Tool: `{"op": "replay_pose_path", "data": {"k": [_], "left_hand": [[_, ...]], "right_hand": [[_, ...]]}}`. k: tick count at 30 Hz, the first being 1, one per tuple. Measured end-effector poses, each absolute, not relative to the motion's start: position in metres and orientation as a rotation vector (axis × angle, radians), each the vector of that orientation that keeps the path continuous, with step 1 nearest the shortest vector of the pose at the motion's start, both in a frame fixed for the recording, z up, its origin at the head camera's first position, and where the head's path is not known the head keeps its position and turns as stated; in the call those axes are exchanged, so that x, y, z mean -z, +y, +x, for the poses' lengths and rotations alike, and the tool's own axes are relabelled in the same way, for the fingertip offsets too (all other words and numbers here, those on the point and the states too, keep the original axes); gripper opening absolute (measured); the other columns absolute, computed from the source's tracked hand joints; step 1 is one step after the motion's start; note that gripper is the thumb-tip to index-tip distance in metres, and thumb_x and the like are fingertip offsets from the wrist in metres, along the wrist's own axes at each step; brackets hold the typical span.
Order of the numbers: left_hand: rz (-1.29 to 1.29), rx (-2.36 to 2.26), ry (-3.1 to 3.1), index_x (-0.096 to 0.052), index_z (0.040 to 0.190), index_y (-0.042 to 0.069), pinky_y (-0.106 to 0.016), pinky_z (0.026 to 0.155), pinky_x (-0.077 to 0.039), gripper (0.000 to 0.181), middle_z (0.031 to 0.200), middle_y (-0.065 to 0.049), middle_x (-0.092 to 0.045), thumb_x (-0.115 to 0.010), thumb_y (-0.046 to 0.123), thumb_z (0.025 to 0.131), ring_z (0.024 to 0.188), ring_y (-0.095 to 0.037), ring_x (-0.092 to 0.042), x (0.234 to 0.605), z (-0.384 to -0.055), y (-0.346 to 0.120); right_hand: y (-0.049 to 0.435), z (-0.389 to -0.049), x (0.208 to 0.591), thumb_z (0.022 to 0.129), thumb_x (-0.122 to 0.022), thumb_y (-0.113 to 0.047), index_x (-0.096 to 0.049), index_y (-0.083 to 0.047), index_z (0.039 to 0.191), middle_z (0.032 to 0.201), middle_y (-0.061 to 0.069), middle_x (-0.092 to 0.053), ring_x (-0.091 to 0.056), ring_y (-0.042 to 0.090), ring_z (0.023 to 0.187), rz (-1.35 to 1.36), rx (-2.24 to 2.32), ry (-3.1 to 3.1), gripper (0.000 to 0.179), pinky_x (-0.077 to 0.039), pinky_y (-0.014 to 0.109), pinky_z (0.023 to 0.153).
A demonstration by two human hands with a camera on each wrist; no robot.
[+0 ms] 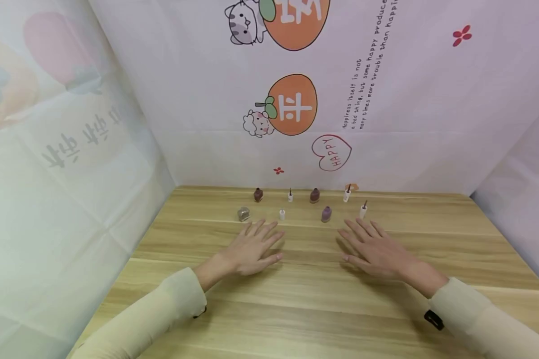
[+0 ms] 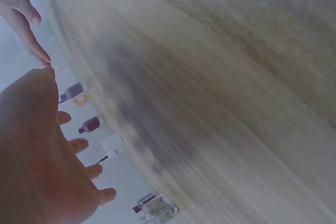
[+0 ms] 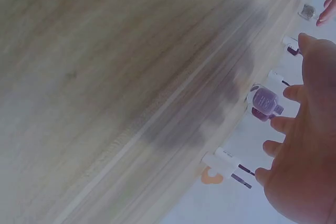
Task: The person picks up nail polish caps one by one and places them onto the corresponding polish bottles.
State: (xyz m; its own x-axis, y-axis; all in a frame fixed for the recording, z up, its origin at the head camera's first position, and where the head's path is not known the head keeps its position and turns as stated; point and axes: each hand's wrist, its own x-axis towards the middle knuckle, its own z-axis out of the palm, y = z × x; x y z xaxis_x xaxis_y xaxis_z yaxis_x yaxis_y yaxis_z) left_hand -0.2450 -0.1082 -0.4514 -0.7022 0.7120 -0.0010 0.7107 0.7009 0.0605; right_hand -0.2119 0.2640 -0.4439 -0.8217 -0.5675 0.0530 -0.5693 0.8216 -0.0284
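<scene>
My left hand (image 1: pixel 250 252) is held palm down over the table with its fingers spread, holding nothing. Its fingertips are nearest a glittery clear nail polish bottle (image 1: pixel 243 215) and a small white brush cap (image 1: pixel 282 215). Likewise spread and holding nothing, my right hand (image 1: pixel 377 252) casts a shadow on the wood. Just beyond its fingers are a purple nail polish bottle (image 3: pixel 265 100) and a white brush cap (image 1: pixel 363 211), brush pointing up. Farther back stand a dark nail polish bottle (image 1: pixel 258 195), a maroon one (image 1: pixel 315 196) and white brush caps (image 1: pixel 290 197) with brushes upward.
The wooden table (image 1: pixel 305 309) ends at a back wall of white printed cloth (image 1: pixel 206 114). More cloth hangs along the left side (image 1: pixel 72 209) and the right side (image 1: pixel 521 179). An orange print (image 1: pixel 352 187) shows on the cloth behind one cap (image 1: pixel 347 196).
</scene>
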Motion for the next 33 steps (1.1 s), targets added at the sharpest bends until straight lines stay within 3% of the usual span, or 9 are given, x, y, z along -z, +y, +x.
{"op": "replay_pose_path", "data": {"k": [11, 26, 33], "left_hand": [[1.165, -0.241, 2.894, -0.031, 0.162, 0.019, -0.068, 0.119, -0.018, 0.066, 0.168, -0.013, -0.024, -0.038, 0.055, 0.107, 0.152, -0.045, -0.021, 0.448, -0.247, -0.1], [1.148, -0.322, 2.891, -0.035, 0.16, 0.018, -0.065, 0.118, -0.024, 0.065, 0.166, -0.014, -0.029, -0.049, 0.051, 0.106, 0.151, -0.042, -0.026, 0.447, -0.245, -0.088], [1.117, -0.385, 2.904, -0.034, 0.16, 0.018, -0.061, 0.118, -0.028, 0.066, 0.165, -0.013, -0.03, -0.052, 0.05, 0.105, 0.15, -0.037, -0.031, 0.443, -0.249, -0.082]], "right_hand": [[0.269, -0.212, 0.44, 0.104, -0.057, -0.042, -0.041, -0.008, 0.156, 0.165, 0.02, -0.027, -0.022, 0.045, 0.152, 0.914, -0.143, -2.918, 0.064, -0.017, 0.066, 0.12], [0.277, -0.206, 0.441, 0.103, -0.061, -0.04, -0.041, -0.008, 0.156, 0.163, 0.022, -0.03, -0.03, 0.046, 0.147, 0.902, -0.201, -2.893, 0.065, -0.02, 0.066, 0.118], [0.279, -0.21, 0.437, 0.101, -0.065, -0.035, -0.043, -0.006, 0.154, 0.158, 0.023, -0.038, -0.038, 0.047, 0.142, 0.864, -0.307, -2.9, 0.064, -0.028, 0.066, 0.115]]}}
